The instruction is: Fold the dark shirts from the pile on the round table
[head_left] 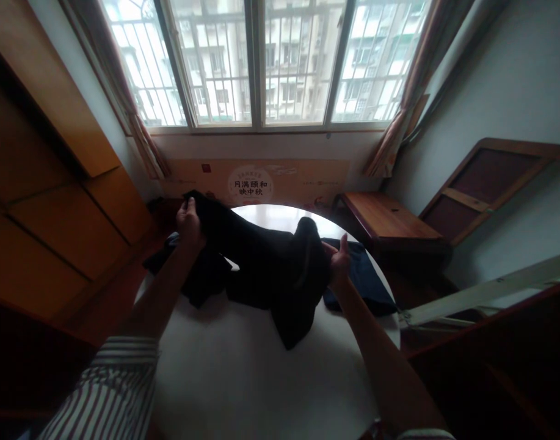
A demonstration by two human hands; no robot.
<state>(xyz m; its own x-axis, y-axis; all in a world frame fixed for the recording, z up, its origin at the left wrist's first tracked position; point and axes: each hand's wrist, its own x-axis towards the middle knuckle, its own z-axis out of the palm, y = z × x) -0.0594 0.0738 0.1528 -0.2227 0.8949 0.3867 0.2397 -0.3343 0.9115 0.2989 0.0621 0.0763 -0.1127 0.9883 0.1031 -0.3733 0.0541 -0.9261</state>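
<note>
“月满颐和 映中秋” on tan poster (254, 183)

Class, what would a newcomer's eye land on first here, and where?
The bright barred window fills the top of the view. Below it, over a round white table, a black garment stretches from the left hand, which lifts its far corner, to the right hand at its other side.

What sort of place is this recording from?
Most likely a room in a home, probably a flat: a barred window looks onto an apartment block, and inside stand a wooden cupboard and a round table.
</note>
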